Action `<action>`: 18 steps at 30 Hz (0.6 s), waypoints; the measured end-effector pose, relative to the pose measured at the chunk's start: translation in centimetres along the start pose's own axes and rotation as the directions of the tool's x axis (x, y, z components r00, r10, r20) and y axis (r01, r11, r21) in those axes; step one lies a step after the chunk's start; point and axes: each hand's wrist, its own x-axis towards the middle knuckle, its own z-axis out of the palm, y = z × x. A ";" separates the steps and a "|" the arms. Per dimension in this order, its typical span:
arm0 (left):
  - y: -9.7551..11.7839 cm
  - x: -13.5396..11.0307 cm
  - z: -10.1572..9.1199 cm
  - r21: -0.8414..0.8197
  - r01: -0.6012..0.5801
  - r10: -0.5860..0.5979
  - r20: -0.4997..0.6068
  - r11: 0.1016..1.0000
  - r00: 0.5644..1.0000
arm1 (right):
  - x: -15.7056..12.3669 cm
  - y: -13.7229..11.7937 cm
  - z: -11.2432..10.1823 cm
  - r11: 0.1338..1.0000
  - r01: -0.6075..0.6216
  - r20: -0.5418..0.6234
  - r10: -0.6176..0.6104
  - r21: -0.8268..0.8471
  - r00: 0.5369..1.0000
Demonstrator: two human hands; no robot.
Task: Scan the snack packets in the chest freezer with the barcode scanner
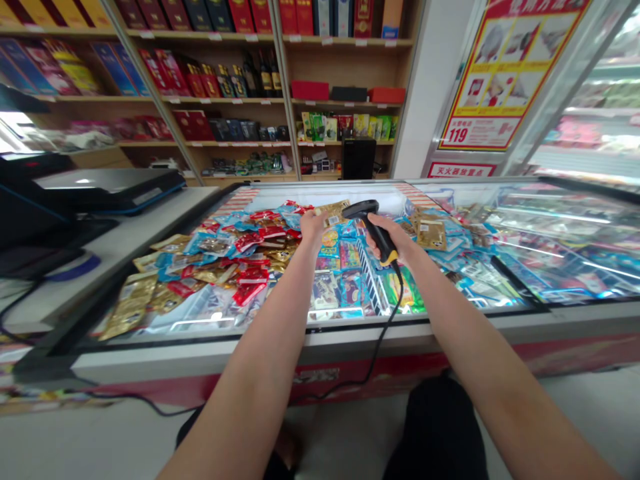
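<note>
My left hand [312,225] is closed on a gold snack packet [333,211], lifted a little above the heap of packets on the chest freezer. My right hand [387,243] grips the handle of a black barcode scanner [367,219] with a yellow band. The scanner's head points left toward the gold packet, a few centimetres from it. The scanner's black cable [384,333] hangs down over the freezer's front edge. Below both hands lie red, blue and gold snack packets [250,257] piled on the glass lid.
The chest freezer [350,330] runs across the view, its sliding glass lid [560,247] bare at the right. A counter [120,240] at the left carries a dark till machine [100,187]. Shelves of boxed goods [240,87] stand behind. A red and yellow poster [505,73] hangs at the right.
</note>
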 end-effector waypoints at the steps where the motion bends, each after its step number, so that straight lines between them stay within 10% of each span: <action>1: 0.0 0.0 0.0 -0.013 0.019 -0.019 0.012 1.000 1.000 | 0.0 0.0 0.1 1.000 -0.004 0.018 0.004 -0.011 1.000; 18: 0.2 -0.3 -0.4 -0.024 0.055 -0.054 0.014 0.998 0.998 | -0.3 -0.3 -0.1 0.999 -0.006 0.091 0.010 -0.044 0.996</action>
